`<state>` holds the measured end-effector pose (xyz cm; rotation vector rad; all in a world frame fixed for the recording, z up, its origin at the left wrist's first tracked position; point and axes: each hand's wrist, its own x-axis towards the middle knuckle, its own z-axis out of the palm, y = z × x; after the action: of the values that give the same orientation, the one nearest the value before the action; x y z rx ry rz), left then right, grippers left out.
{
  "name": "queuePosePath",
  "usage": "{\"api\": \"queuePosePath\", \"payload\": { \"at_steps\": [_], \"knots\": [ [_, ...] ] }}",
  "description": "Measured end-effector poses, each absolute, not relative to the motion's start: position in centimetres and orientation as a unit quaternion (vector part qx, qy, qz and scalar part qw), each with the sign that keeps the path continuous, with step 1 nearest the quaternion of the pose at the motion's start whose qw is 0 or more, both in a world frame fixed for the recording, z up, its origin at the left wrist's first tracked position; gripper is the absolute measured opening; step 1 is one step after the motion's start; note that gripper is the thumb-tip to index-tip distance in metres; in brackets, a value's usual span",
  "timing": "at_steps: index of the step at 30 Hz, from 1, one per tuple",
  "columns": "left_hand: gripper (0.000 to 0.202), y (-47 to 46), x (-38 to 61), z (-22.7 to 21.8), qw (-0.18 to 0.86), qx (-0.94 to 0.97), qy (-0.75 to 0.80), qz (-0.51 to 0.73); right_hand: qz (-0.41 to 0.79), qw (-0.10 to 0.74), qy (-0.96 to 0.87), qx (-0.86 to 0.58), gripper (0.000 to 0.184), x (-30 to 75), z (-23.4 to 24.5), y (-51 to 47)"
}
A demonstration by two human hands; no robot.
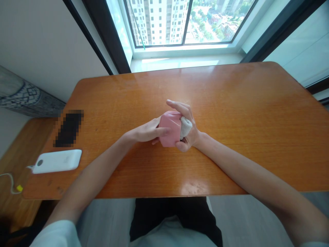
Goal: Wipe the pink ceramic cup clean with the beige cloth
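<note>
A pink faceted cup (170,132) is held above the table, tipped on its side with its mouth toward the right. My left hand (151,131) grips it from the left, thumb across the near face and the other fingers mostly hidden behind. A light grey cloth (185,128) bulges from the cup's mouth. My right hand (191,132) curves around the cloth at that mouth, its thumb low by the rim and a finger stretched past the cup's far side. How much cloth lies inside the cup is hidden.
The brown wooden table (244,120) spreads beneath both hands. On its left side lie a blurred-out black item (69,129) and a white power bank-like device (58,161) with a cable plugged in. A window (185,24) stands beyond the far edge.
</note>
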<state>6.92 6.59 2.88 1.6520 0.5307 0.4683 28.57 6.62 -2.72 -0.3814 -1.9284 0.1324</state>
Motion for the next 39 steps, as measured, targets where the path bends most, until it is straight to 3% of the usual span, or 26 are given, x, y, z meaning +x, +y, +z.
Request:
{"api": "queuePosePath", "payload": {
  "at_steps": [3, 8, 18, 22, 26, 30, 33, 39],
  "knots": [
    [0.070, 6.7, 6.5, 3.1, 0.714, 0.649, 0.240, 0.106, 0.059, 0.538, -0.824, -0.165, 0.108, 28.5, -2.2, 6.2],
    [0.073, 7.0, 5.6, 2.0, 0.756, 0.578, 0.305, 0.034, 0.088, 0.528, -0.831, -0.150, 0.111, 28.2, -1.5, 5.4],
    [0.090, 7.3, 5.9, 1.3, 0.769, 0.557, 0.304, 0.077, 0.153, 0.533, -0.806, -0.205, 0.107, 28.0, -1.7, 5.3],
    [0.107, 7.3, 5.8, 0.9, 0.755, 0.578, 0.303, 0.064, 0.159, 0.549, -0.793, -0.209, 0.103, 27.7, -1.5, 5.3],
    [0.103, 7.4, 5.9, 0.7, 0.652, 0.664, 0.337, 0.145, 0.170, 0.580, -0.769, -0.208, 0.095, 27.7, -1.6, 5.5],
    [0.066, 7.8, 6.0, -0.2, 0.415, 0.768, 0.363, 0.326, 0.208, 0.570, -0.758, -0.239, 0.087, 27.9, -2.0, 5.8],
    [0.048, 7.9, 5.7, -1.1, 0.268, 0.820, 0.339, 0.375, 0.227, 0.572, -0.748, -0.250, 0.083, 27.9, -2.0, 5.9],
    [0.081, 8.5, 6.0, -2.4, 0.157, 0.863, 0.270, 0.398, 0.265, 0.581, -0.722, -0.266, 0.058, 27.7, -0.9, 5.9]
  ]
}}
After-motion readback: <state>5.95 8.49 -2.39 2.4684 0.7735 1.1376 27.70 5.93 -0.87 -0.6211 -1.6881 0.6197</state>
